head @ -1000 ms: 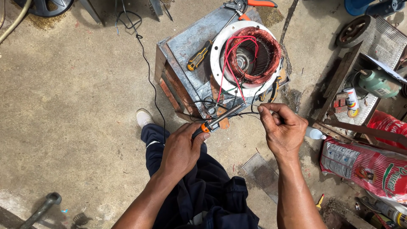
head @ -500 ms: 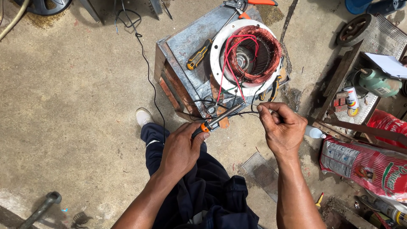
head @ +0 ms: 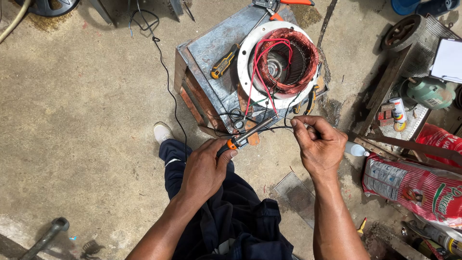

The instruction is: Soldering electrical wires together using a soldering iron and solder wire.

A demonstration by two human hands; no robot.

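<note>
My left hand (head: 204, 168) is wrapped tight around the orange-and-black handle of the soldering iron (head: 248, 135), its metal barrel angled up toward the wire ends. My right hand (head: 320, 144) pinches a thin dark wire (head: 281, 128) between thumb and fingertips, right at the iron's tip. Both sit just in front of the metal box (head: 211, 48) that carries the motor stator (head: 284, 62), white ring around copper windings, red leads trailing out toward me. A yellow-and-black screwdriver (head: 224, 61) lies on the box beside it. Off to my right, a mesh tray (head: 423, 38) holds a small can (head: 397, 108) and a green motor (head: 428, 94). Below that, a red-and-white printed sack (head: 414, 183) lies on the concrete floor (head: 82, 120).
</note>
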